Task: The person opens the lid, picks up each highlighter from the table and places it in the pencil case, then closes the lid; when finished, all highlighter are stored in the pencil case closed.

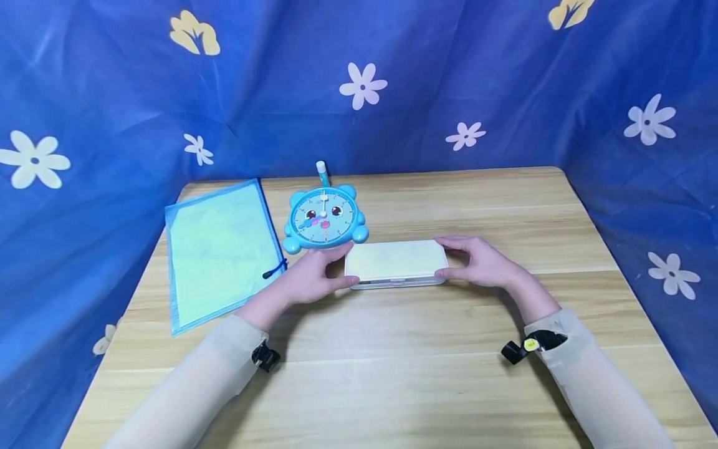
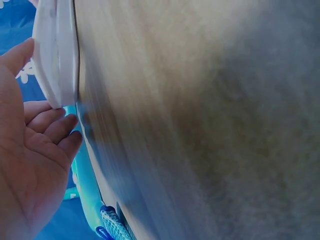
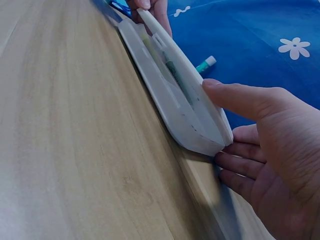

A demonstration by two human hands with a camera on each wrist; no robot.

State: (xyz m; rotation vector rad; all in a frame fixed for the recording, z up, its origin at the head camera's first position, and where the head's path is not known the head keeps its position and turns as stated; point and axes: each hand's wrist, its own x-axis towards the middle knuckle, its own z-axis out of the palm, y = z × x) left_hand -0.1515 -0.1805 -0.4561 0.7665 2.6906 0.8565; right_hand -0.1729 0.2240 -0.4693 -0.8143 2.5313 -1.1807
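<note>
A white pencil case point(image 1: 396, 260) lies lengthwise on the table, its lid slightly raised at the near side. Through the gap, the right wrist view reveals a green pen point(image 3: 176, 80) and a yellowish stick point(image 3: 152, 52) inside. My left hand point(image 1: 311, 274) holds the case's left end, thumb at the near lid edge and fingers at the far side. At the other end, my right hand point(image 1: 477, 260) grips the lid the same way, its thumb point(image 3: 235, 97) on the lid's edge.
Just behind my left hand stands a blue cartoon toy clock point(image 1: 324, 217), with a white-capped glue stick point(image 1: 323, 173) behind it. A blue-edged zip document bag point(image 1: 224, 255) lies at the left. Blue flowered cloth point(image 1: 415, 112) surrounds the wooden table point(image 1: 392, 374).
</note>
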